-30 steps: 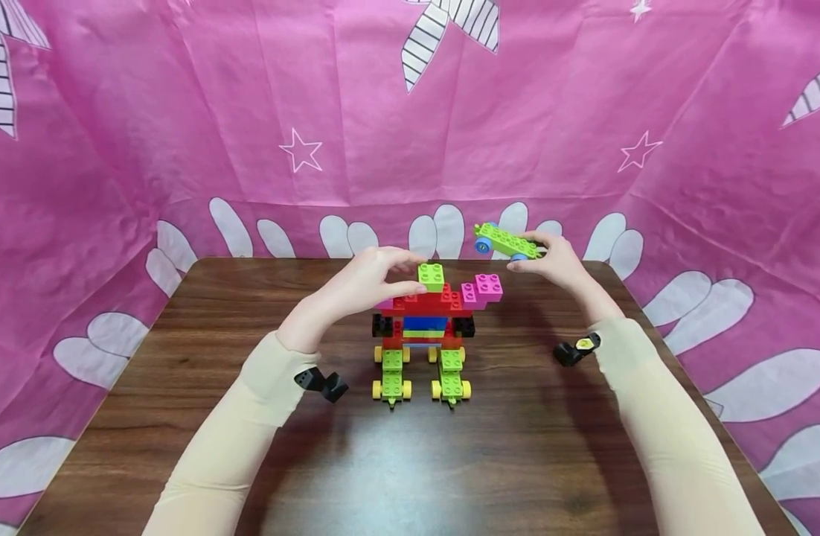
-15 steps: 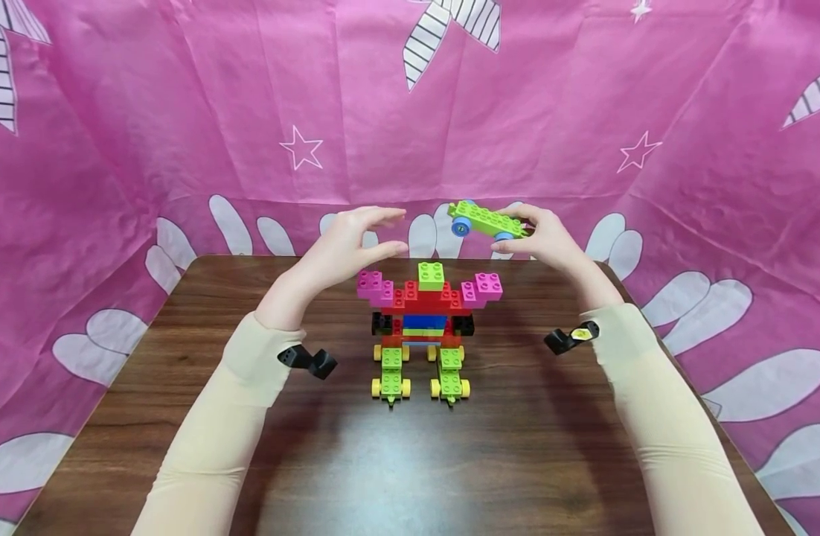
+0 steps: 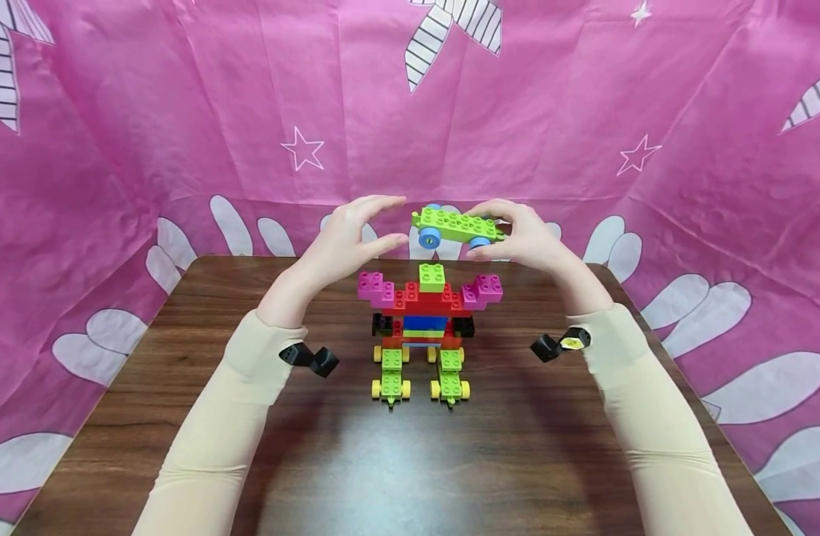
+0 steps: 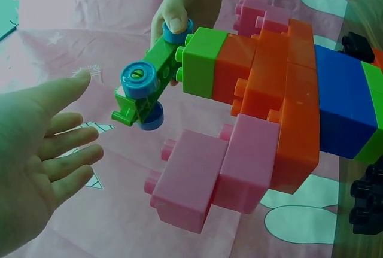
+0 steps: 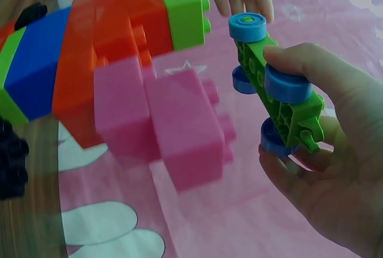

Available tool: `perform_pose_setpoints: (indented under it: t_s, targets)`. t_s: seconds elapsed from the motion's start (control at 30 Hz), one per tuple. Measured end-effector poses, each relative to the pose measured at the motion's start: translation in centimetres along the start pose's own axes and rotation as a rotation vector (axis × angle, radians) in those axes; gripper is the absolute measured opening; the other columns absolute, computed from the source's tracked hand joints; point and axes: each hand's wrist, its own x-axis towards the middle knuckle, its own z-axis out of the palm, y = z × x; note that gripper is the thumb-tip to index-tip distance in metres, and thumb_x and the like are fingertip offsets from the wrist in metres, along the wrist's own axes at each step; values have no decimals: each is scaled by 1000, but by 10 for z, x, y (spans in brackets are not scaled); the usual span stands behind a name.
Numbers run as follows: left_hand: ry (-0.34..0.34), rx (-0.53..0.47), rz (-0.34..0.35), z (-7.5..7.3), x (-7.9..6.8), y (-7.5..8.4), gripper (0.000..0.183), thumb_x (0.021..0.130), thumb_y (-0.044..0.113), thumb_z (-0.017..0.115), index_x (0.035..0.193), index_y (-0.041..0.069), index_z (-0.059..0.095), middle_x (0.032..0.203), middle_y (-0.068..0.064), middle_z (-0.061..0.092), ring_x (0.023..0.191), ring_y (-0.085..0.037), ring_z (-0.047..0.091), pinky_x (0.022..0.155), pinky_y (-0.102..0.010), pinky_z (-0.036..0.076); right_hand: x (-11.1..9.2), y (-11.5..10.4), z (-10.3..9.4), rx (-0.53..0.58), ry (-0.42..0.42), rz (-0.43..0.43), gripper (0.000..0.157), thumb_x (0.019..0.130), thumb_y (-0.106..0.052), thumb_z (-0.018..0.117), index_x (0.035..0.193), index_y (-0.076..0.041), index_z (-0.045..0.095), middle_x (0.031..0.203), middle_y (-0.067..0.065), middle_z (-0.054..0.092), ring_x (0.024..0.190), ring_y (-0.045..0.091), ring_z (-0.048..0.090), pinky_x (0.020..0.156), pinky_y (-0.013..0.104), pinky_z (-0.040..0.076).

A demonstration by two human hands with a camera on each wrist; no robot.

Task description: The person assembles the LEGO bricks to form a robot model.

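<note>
My right hand (image 3: 525,237) grips one end of a lime-green toy car base (image 3: 455,224) with blue wheels, thumb and fingers on the rear wheels. The base is in the air above the lime-green top brick (image 3: 431,278) of a built figure. The figure has a red body (image 3: 428,301), pink stepped arms (image 3: 484,290), a blue middle (image 3: 425,325) and lime-green feet with yellow wheels. My left hand (image 3: 343,238) hovers to the left of the base, fingers extended and thumb apart, touching nothing. In the left wrist view, a gap separates the left hand (image 4: 48,156) from the base's front end.
A brown wooden table (image 3: 410,469) bears the figure near its far side. Pink cloth (image 3: 537,112) with white patterns hangs behind and at both sides. Black bricks (image 3: 463,326) jut from the figure's sides. Each wrist carries a small black camera (image 3: 309,359).
The left hand has let go of the top brick and lifted up and left of it. My right hand has carried the car base leftward, from the right side to above the figure.
</note>
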Motion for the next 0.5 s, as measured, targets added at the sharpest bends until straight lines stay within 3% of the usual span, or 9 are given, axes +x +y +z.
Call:
perform_pose_setpoints:
  t_s: [0.13, 0.37, 0.5]
  targets:
    - [-22, -14, -1, 0, -1, 1, 58, 89, 31, 70, 140, 12, 51, 142, -5, 52, 135, -19, 43, 110, -41, 37, -1, -7, 6, -23, -36, -15, 54, 73, -17, 83, 122, -9, 63, 121, 8, 62, 102, 16, 54, 97, 36, 44]
    - [-53, -60, 46, 1, -3, 1, 56, 88, 30, 71, 137, 10, 53, 140, -5, 54, 134, -18, 44, 110, -39, 37, -2, -14, 17, 73, -105, -56, 51, 72, -12, 83, 119, -8, 64, 112, 6, 62, 96, 19, 55, 80, 25, 49]
    - [-81, -70, 65, 3, -3, 2, 53, 88, 28, 71, 134, 8, 56, 136, -6, 57, 130, -19, 49, 108, -38, 40, -3, -17, 22, 105, -134, -97, 49, 73, -11, 83, 118, -7, 64, 112, 6, 62, 94, 19, 56, 78, 24, 51]
